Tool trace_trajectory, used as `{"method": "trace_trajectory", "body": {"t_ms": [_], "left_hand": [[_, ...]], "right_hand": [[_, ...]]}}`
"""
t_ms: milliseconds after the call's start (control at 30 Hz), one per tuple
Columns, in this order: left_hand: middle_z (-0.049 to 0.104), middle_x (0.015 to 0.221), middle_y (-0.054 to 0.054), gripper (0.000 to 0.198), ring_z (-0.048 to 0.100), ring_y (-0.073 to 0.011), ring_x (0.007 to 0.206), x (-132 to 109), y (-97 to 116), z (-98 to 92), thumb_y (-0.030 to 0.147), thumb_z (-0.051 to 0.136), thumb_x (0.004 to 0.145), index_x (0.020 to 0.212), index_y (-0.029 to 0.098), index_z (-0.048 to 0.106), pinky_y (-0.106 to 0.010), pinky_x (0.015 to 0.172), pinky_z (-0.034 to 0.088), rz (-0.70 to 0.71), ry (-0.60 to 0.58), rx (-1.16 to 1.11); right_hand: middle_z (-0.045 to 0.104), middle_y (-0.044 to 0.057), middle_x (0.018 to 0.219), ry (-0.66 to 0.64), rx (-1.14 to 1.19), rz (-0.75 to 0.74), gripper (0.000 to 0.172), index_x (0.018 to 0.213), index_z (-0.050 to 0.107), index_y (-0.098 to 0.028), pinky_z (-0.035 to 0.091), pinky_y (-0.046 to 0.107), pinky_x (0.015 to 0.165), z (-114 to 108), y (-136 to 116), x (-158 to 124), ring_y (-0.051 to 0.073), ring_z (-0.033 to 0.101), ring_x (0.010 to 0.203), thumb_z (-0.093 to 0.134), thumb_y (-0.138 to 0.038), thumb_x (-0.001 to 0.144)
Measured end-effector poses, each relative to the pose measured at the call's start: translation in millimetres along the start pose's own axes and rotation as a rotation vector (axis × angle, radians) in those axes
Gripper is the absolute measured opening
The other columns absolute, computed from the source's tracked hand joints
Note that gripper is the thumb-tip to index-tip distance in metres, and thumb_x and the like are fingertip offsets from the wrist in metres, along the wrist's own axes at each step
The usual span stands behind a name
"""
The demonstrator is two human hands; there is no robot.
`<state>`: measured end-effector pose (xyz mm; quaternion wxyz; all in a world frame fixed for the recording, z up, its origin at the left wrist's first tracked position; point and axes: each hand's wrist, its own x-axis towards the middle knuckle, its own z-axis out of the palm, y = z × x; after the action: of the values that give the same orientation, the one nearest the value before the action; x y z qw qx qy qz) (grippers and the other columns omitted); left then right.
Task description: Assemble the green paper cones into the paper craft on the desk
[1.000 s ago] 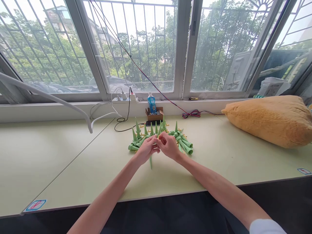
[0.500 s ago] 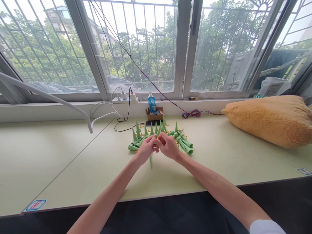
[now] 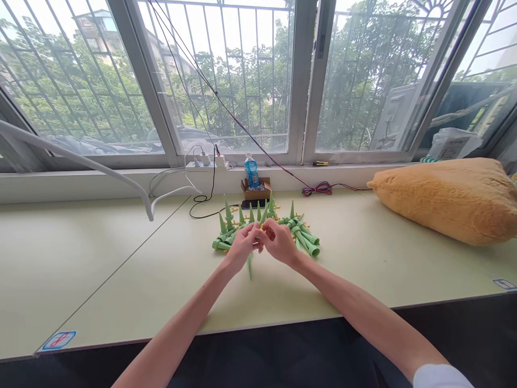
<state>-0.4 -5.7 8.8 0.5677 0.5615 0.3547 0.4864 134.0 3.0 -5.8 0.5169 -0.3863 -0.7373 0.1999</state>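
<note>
Over the middle of the table, my left hand (image 3: 242, 243) is closed on a green plastic plant watering spike (image 3: 250, 268), whose narrow tip points down below the fingers. My right hand (image 3: 281, 243) meets it, thumb and forefinger pinched at a small yellow valve (image 3: 262, 228). My fingers hide most of the joint between the two. Just behind stand several upright green spikes (image 3: 228, 213) with yellow valves on them. More green spikes (image 3: 309, 245) lie in a pile to the right of my right hand, and others (image 3: 221, 244) lie to the left.
Behind the spikes are a dark phone (image 3: 253, 204), a small cardboard box (image 3: 258, 193) and a blue-labelled bottle (image 3: 251, 171). A coiled cable (image 3: 319, 188) lies by the sill. An orange plush cushion (image 3: 448, 199) fills the right side; a white bent tube (image 3: 133, 186) reaches in from the left.
Almost nothing differs. Both hands stay together in the same place, with only a slight shift of the fingers around the spike and the yellow valve.
</note>
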Motion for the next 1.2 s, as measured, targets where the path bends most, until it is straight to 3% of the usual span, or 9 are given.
{"method": "trace_trajectory", "body": {"t_ms": [333, 1200], "left_hand": [[0.054, 0.066, 0.001, 0.032, 0.047, -0.0077, 0.053, -0.1, 0.2, -1.3, 0.049, 0.060, 0.083, 0.081, 0.018, 0.053, -0.021, 0.050, 0.040, 0.027, -0.006, 0.012], [0.058, 0.065, 0.000, 0.033, 0.051, -0.0093, 0.055, -0.8, -0.5, -4.9, 0.049, 0.063, 0.081, 0.087, 0.018, 0.057, -0.023, 0.053, 0.044, 0.013, -0.020, 0.003]], "right_hand": [[0.048, -0.006, 0.050, 0.048, 0.034, 0.012, 0.030, 0.073, 0.051, -0.021, 0.033, 0.022, 0.049, -2.0, -1.0, 1.4, 0.009, 0.041, 0.045, 0.057, -0.048, 0.085], [0.049, -0.008, 0.049, -0.004, 0.008, -0.038, 0.025, 0.075, 0.051, -0.020, 0.032, 0.019, 0.051, -3.2, -1.7, 1.0, 0.008, 0.041, 0.046, 0.057, -0.041, 0.088]]}}
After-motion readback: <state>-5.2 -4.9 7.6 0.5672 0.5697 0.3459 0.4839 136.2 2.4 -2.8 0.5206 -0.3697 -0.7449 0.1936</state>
